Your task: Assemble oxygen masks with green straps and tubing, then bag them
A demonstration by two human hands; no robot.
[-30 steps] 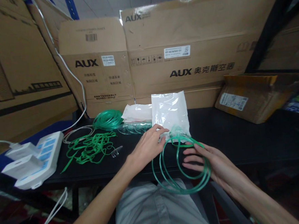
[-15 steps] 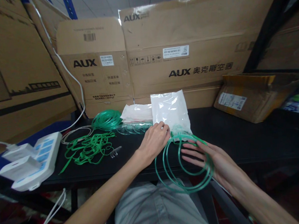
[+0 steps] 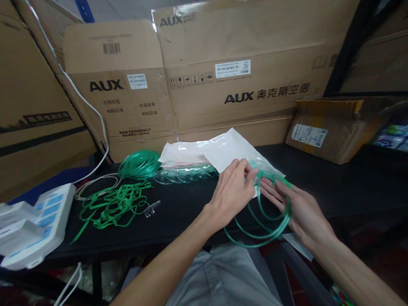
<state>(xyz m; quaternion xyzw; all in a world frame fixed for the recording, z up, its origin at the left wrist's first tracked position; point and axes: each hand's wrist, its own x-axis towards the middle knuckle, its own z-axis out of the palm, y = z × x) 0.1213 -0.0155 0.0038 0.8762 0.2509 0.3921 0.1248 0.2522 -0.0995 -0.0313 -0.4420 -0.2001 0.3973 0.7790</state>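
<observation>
Green tubing [image 3: 286, 222] is found in loose loops between the two hands, at the near side of the black table [image 3: 190, 210], its lower loops hanging in front of the edge. We record the right hand [image 3: 304, 213] as grasping it, thumb above and fingers extended beneath the loops. The left hand [image 3: 231, 190] has its fingers curled at the top of the loops, against a white bag [image 3: 233, 146]; what it pinches (the fingertips are hidden) we cannot tell. Said bag lies askew, one corner reaching past the tubing toward the right hand.

Left of the bag we note white pouches [image 3: 181, 150] and, just in front of them, a row of clear plastic pieces [image 3: 184, 175]. Next along sits a coil of green tubing [image 3: 138, 164]; nearer the edge lies a tangle of green straps [image 3: 118, 203], with small clear fittings [image 3: 151, 210] just beside it. At the far left we list a white power strip [image 3: 55, 226] with adapters plugged in. Printed cardboard [image 3: 200, 102] stands upright behind; a taped carton [image 3: 314, 131] rests tilted at the right.
</observation>
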